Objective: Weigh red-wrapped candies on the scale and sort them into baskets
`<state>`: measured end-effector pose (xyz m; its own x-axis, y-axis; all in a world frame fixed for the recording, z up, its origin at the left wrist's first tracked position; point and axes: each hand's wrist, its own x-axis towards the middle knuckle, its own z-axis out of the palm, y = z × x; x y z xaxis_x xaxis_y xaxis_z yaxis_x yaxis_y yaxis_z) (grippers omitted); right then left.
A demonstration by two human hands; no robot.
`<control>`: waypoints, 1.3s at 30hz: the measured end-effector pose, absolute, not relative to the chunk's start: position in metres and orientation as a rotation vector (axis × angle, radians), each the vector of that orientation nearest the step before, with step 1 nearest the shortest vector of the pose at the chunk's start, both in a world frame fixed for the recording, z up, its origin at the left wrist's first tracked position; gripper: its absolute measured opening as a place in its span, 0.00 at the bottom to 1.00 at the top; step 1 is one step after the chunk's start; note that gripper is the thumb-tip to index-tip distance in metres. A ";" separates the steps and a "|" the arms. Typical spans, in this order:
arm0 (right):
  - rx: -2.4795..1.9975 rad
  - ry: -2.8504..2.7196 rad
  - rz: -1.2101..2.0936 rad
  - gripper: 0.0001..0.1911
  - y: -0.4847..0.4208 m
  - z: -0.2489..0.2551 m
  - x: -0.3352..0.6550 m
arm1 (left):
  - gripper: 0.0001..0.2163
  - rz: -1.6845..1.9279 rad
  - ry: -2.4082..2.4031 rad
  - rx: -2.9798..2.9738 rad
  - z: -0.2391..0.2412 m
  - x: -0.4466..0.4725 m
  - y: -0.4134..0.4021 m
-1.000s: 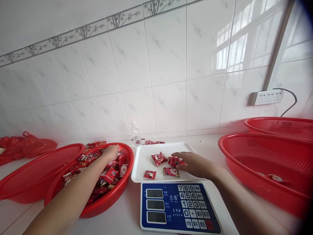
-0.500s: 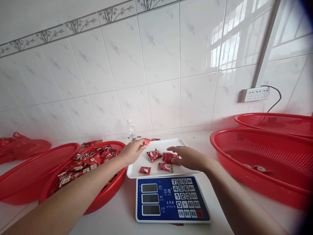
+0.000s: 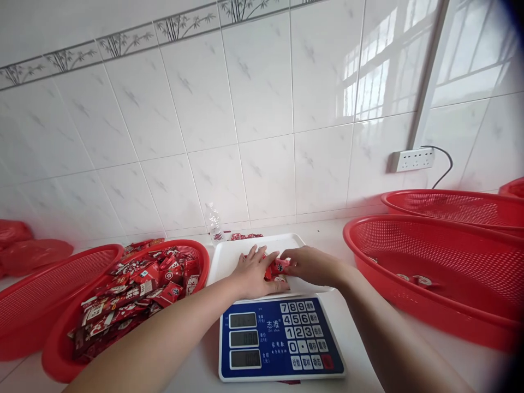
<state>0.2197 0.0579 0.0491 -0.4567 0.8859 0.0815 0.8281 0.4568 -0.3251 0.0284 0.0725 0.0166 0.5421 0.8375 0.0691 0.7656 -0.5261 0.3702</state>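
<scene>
My left hand (image 3: 254,274) lies over the white weighing tray (image 3: 224,261) with its fingers spread, covering most of the small red snack packets there. Against its thumb side, a red packet (image 3: 279,266) with a dark printed character shows. The fingertips of my right hand (image 3: 306,265) are pinched on that packet's right edge. Part of another packet (image 3: 282,279) peeks out beneath the left thumb. In front of the tray is the blue keypad panel (image 3: 280,338) of the scale, its displays too dim to read fully.
To the left, a red basket (image 3: 196,245) is heaped with red snack packets, beside another red basket (image 3: 24,305). On the right a large red basket (image 3: 409,305) holds a few packets, with another basket (image 3: 442,199) behind. A clear bottle (image 3: 214,221) stands by the wall.
My left hand, which held a small red packet above the tray's left part, has come down rightward over the packets with fingers spread. My right fingers have closed on a packet. The view shifted slightly.
</scene>
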 end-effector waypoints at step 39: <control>-1.572 -2.399 0.132 0.23 0.061 0.036 0.222 | 0.15 1.279 2.836 2.046 0.121 -0.296 0.046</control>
<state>0.2216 0.0605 0.0361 -0.3753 0.9105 0.1739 0.8859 0.4075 -0.2217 -0.2962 0.0464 0.1215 -0.2810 0.5793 0.7652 0.9570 0.2292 0.1779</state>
